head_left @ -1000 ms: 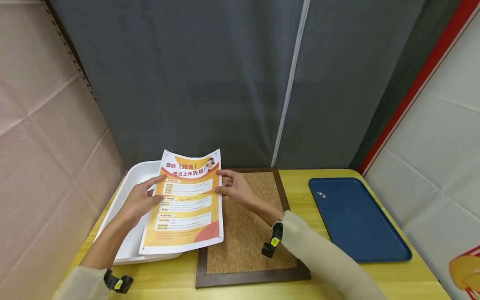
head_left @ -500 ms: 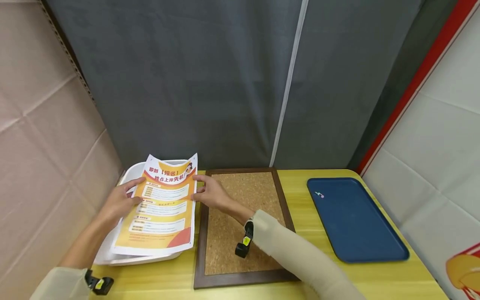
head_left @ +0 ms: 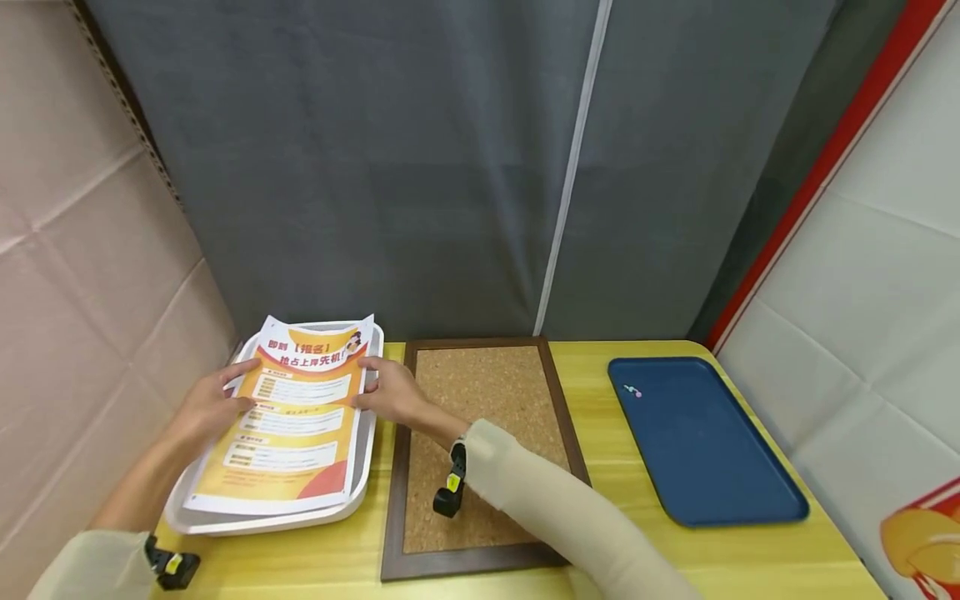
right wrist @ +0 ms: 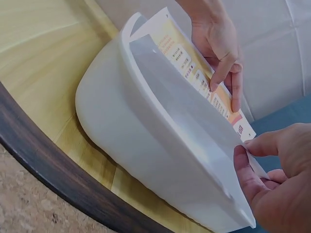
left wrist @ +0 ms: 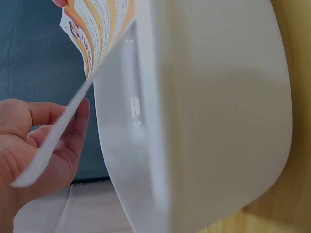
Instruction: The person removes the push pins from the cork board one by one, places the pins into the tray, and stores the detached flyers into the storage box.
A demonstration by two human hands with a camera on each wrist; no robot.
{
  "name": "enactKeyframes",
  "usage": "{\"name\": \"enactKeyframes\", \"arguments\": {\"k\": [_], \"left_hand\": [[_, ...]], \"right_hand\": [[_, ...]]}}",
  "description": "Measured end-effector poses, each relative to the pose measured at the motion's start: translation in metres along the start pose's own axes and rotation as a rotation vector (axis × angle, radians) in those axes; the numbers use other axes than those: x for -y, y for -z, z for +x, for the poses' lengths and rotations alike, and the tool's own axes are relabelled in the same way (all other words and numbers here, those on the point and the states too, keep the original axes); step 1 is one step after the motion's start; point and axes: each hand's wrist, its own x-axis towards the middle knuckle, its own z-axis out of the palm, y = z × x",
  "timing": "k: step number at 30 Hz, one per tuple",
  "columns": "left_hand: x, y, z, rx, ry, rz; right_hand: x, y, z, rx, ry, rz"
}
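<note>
A printed flyer (head_left: 292, 417) in yellow, orange and white hangs over the white plastic bin (head_left: 362, 467) at the table's left. My left hand (head_left: 206, 408) pinches its left edge between thumb and fingers. On the opposite edge, my right hand (head_left: 393, 390) pinches the paper the same way. The right wrist view shows the flyer (right wrist: 180, 58) tilted at the bin's rim, with thumb and fingers of the right hand (right wrist: 284, 174) on its near edge. In the left wrist view the sheet bows between the hands, and the bin's wall (left wrist: 223, 107) fills the right side.
A cork board (head_left: 480, 367) in a dark brown frame lies right of the bin, partly under my right forearm. Farther right is a blue tray (head_left: 712, 450) with small push pins (head_left: 633, 391) near its upper left corner. A grey curtain (head_left: 375, 167) stands behind the table.
Both hands have carried the flyer leftward, from partly over the cork board to above the white bin, and slightly lower. The board, bin and tray stay on the table.
</note>
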Motion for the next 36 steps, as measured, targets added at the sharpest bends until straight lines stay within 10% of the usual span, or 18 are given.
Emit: {"name": "enactKeyframes", "arguments": {"k": [25, 36], "left_hand": [[0.025, 0.008, -0.002, 0.002, 0.022, -0.018], [0.019, 0.011, 0.001, 0.018, 0.009, 0.137]], "right_hand": [[0.000, -0.025, 0.008, -0.035, 0.078, -0.352], [0.010, -0.009, 0.004, -0.075, 0.199, -0.476]]}}
